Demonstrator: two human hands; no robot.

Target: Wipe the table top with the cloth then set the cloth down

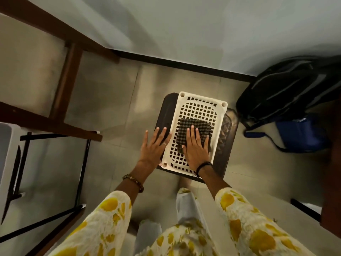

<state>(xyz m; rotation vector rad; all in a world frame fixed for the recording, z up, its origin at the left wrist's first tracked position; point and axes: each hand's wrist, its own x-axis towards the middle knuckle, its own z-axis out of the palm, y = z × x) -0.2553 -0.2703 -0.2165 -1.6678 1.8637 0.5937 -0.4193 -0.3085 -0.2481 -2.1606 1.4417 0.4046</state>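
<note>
A small white table top (184, 104) with a grid of square holes stands low on the floor over a dark base. A dark textured cloth (193, 126) lies spread on its right half. My right hand (195, 146) lies flat on the cloth's near part, fingers spread and pressing down. My left hand (154, 146) rests with fingers apart at the table's left edge, palm down, holding nothing.
A black and blue backpack (287, 108) leans against the wall at right. A wooden frame (62, 85) and a black metal stand (83, 172) are at left. A dark skirting (184, 63) runs behind the table. Tiled floor surrounds it.
</note>
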